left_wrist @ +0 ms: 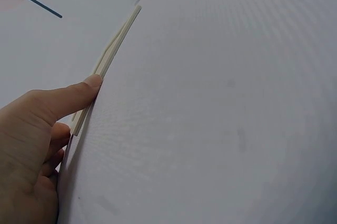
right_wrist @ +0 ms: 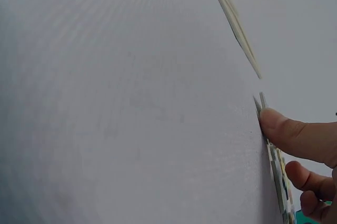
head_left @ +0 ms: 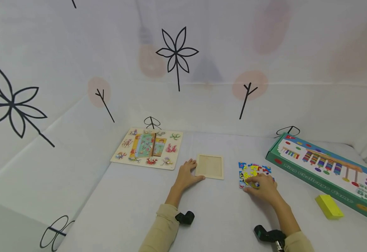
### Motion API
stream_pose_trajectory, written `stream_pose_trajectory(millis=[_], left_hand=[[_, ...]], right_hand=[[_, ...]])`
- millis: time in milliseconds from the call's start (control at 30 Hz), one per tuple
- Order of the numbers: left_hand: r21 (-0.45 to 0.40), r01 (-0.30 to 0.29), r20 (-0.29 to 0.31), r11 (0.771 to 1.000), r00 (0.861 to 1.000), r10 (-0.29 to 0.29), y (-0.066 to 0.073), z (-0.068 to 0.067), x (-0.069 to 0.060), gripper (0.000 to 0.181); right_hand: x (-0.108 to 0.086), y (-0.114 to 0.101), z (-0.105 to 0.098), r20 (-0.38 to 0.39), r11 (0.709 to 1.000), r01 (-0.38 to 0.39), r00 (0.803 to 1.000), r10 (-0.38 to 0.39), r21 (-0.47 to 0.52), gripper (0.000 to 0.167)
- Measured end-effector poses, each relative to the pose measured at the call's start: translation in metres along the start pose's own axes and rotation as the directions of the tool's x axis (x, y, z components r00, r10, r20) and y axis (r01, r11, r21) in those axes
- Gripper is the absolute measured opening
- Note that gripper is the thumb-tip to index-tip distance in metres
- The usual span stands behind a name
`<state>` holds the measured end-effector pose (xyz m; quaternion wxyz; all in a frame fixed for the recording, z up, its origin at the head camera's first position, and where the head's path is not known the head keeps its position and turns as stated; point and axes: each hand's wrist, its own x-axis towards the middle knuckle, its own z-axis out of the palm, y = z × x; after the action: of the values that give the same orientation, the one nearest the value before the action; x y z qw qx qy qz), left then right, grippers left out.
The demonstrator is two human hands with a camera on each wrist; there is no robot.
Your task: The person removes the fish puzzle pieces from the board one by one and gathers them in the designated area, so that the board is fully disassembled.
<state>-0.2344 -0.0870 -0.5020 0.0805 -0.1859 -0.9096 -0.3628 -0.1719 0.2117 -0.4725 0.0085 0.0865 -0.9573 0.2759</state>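
A shallow wooden puzzle frame (head_left: 222,168) lies on the white cloth with its recess bare. My left hand (head_left: 186,176) holds it at the lower left corner, the thumb on the near edge and fingers along the left side. To the right lies a colourful jigsaw puzzle (head_left: 242,175), blue with yellow and red, its pieces fitted loosely together outside the frame. Over its near part, my right hand (head_left: 265,189) pinches a puzzle piece (right_wrist: 257,103) at the left edge, thumb in front. The hand hides much of the puzzle's lower right.
A wooden peg puzzle board (head_left: 145,161) with sea animals lies at the back left. On the right stands a long green Ring Challenge Game box (head_left: 312,178), with a yellow block (head_left: 329,207) before it. Patterned white cloth (head_left: 202,105) rises behind.
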Motion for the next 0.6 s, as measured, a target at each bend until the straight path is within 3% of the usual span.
stream_pose_trajectory(millis=[600], left_hand=[[-0.010,0.003,-0.003,1.000,1.000,-0.003,0.0004,-0.0005,0.0007,0.068]], right_hand=[[-0.0028,-0.0039,-0.0043,0.033,0.999,-0.047,0.998,0.048,-0.018,0.032]])
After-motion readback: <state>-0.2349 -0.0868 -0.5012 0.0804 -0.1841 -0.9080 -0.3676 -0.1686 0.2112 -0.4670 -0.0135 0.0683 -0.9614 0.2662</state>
